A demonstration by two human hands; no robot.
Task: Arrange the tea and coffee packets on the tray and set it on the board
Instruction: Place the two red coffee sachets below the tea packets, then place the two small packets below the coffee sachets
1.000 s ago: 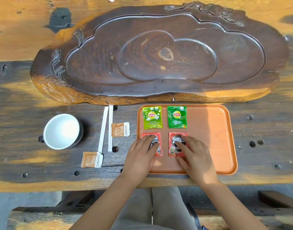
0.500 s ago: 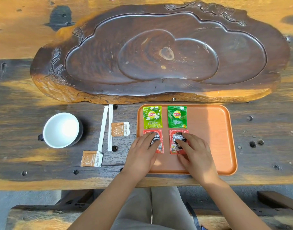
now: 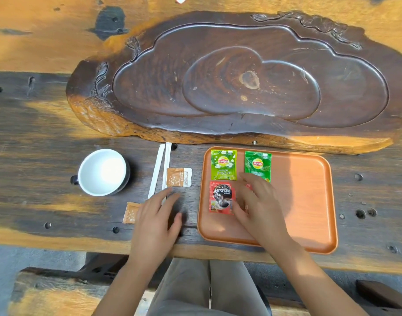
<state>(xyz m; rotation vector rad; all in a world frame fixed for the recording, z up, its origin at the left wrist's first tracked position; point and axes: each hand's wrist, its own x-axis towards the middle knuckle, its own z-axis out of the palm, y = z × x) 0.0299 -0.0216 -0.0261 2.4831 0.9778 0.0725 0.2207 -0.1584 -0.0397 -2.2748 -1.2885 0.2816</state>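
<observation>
Both hands open flat, gripping nothing: my left hand [image 3: 155, 221] over the table [image 3: 36, 137] near the sugar sachets, my right hand [image 3: 260, 207] covering the second Nescafe packet on the orange tray [image 3: 309, 201]. Two Lipton packets [image 3: 224, 164] and one Nescafe packet [image 3: 221, 197] lie flat on that tray, just beside the carved board [image 3: 241, 76].

We are reaching both forearms forward from the near edge of the tray [image 3: 309, 246]. Our left hand [image 3: 155, 221] is hovering palm down just left of the tray, fingers loosely spread and holding nothing. Our right hand [image 3: 258, 209] is lying palm down over the tray's left half, fingers extended toward its far rim, slightly blurred, gripping nothing we can make out.
</observation>
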